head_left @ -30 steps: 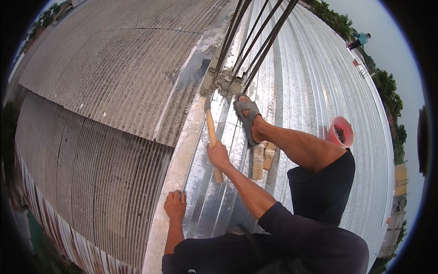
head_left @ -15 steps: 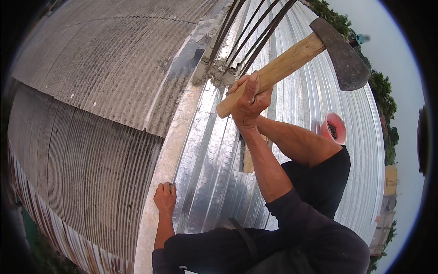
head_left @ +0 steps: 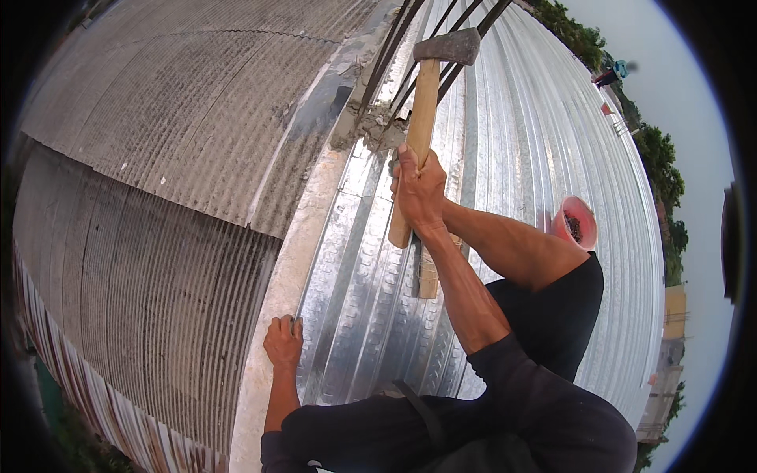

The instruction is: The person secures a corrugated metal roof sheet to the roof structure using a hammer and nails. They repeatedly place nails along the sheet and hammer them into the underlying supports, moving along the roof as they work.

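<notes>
My right hand is closed around the lower part of a hatchet's wooden handle. The hatchet stands nearly upright in the view, its dark metal head at the top, in front of steel rebars. My left hand rests at the seam between the ribbed metal decking and the pale concrete ledge. Its fingers are curled and pressed together at the decking's edge. A small dark spot shows by the fingertips, too small to name.
A pink bucket with small dark pieces inside stands on the decking to the right. A wooden block lies beyond my right forearm. Rough mortar surrounds the rebar bases. Corrugated roofing lies left. Another person is far off.
The hatchet has swung leftward and its head is now above my right hand, where before it reached out to the upper right. My left hand has stayed nearly in place.
</notes>
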The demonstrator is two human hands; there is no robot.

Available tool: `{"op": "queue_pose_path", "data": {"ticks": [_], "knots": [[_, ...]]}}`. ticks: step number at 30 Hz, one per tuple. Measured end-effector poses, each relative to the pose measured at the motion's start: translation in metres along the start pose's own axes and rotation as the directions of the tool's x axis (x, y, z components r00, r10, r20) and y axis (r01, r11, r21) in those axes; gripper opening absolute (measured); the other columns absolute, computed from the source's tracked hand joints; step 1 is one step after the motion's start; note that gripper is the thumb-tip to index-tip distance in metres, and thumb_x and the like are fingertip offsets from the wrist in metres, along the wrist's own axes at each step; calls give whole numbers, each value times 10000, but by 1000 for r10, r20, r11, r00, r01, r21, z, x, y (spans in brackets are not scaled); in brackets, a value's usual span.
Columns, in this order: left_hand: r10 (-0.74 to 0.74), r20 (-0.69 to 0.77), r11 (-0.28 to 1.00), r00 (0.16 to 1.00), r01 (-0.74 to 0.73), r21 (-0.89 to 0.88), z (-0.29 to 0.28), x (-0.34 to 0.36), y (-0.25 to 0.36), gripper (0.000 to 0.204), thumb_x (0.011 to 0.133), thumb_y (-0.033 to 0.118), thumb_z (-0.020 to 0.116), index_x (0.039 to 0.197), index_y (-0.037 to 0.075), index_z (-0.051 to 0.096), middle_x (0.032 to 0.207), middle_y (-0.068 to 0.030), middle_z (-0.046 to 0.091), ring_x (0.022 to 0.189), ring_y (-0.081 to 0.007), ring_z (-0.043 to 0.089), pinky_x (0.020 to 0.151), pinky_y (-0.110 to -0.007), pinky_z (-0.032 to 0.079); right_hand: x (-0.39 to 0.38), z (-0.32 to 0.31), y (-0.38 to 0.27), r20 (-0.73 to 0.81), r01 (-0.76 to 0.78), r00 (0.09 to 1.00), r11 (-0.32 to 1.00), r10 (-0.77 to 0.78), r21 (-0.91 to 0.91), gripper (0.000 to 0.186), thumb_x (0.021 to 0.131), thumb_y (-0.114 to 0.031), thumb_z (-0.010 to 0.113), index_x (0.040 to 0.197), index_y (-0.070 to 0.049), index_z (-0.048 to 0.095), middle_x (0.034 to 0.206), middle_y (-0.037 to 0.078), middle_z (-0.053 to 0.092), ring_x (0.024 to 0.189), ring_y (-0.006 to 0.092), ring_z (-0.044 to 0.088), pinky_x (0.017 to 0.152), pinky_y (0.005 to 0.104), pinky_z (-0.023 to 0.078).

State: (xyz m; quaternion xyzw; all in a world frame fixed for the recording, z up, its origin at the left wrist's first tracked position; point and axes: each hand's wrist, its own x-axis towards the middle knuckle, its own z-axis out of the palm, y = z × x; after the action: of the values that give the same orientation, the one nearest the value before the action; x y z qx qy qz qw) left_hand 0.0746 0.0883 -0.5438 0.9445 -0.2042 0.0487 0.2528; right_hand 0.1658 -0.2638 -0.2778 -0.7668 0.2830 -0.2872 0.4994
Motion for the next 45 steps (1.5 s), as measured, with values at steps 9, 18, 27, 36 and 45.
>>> {"op": "queue_pose_path", "data": {"ticks": [9, 18, 27, 36, 45], "knots": [[-2, -5, 1000, 1000, 2, 9, -2, 1, 2, 251, 865, 275, 791, 1007, 118, 655, 857, -100, 587, 731, -320, 640, 604, -457, 521, -56, 30, 53, 17, 70, 998, 967, -68, -244, 368, 1028, -274, 592, 1038, 88, 526, 765, 308, 657, 721, 461, 695, 649, 516, 529], [-19, 2, 999, 1000, 20, -28, -1, 3, 3, 243, 871, 267, 787, 1004, 111, 656, 872, -104, 599, 746, -330, 643, 616, -461, 522, -42, 32, 82, 239, -151, 934, 899, 266, -411, 499, 1008, -361, 570, 977, 137, 588, 838, 349, 678, 790, 482, 698, 714, 524, 537], [-54, 48, 999, 997, 53, 11, -7, 2, -5, 238, 883, 272, 773, 1017, 111, 661, 904, -104, 611, 790, -341, 658, 639, -464, 532, -11, 32, 8, -96, 383, 922, 921, -376, 75, 328, 1058, -303, 599, 960, -16, 477, 646, 37, 586, 506, 97, 574, 447, 265, 459], [-68, 61, 998, 996, 68, -9, -5, 4, 4, 231, 873, 257, 777, 1013, 110, 667, 907, -108, 617, 790, -342, 662, 662, -462, 541, -56, 58, 111, 268, -162, 910, 864, 318, -476, 551, 992, -426, 586, 949, 123, 603, 759, 276, 677, 702, 406, 707, 672, 500, 539], [-21, 5, 1000, 1000, 21, 9, -4, 0, -9, 236, 873, 288, 788, 991, 126, 663, 851, -99, 579, 727, -328, 637, 593, -459, 520, -15, 28, 15, -113, 258, 966, 889, -233, 378, 305, 1052, -264, 609, 970, 4, 489, 674, 32, 570, 543, 74, 549, 454, 262, 441]]}}
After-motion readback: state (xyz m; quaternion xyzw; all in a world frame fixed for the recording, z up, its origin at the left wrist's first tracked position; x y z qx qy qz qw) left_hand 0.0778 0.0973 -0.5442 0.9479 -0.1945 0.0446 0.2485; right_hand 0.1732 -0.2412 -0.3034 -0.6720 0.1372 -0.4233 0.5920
